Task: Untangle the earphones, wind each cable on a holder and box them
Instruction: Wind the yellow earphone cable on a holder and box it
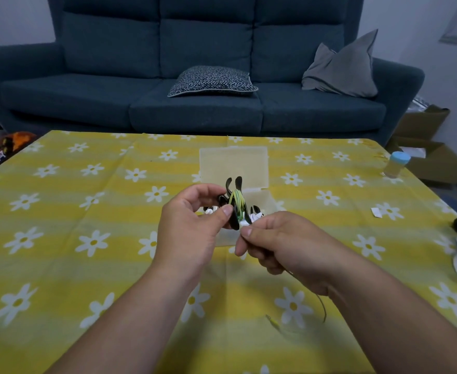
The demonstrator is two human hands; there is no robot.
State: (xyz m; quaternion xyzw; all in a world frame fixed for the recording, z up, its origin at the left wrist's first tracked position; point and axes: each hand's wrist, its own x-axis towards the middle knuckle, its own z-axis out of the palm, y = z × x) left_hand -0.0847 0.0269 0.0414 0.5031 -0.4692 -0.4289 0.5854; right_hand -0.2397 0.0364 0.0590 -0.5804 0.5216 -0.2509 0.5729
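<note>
Winding the cable (236, 199) onto the holder (232, 222) was the step I judged to be in hand. My left hand (192, 220) gripped the black holder just in front of the box (232, 160), thumb pressed to its near side and fingers curled behind it. Several yellow-green turns lay round its waist. My right hand (284, 244), in front of the box and to its right, pinched the cable between thumb and forefinger close beside the holder. Its other fingers were curled, and I could not tell whether they held any slack. From under that hand the loose tail (323, 306) dropped to the table (87, 265), well in front of the box, ending in what looked like the plug (273, 321). Inside the box, white earphones (255, 216) on black holders seemed stowed, so I took this for a late set.

To do it well, I reckoned I should hold the holder steady and let the right hand carry each turn round the waist, laid neatly under light, even tension. Too hard a pull could slip the holder from my thumb; too slack, and the turns might spring off the prongs. The tail needed a free run across the table, and the plug wanted tucking in before boxing.
</note>
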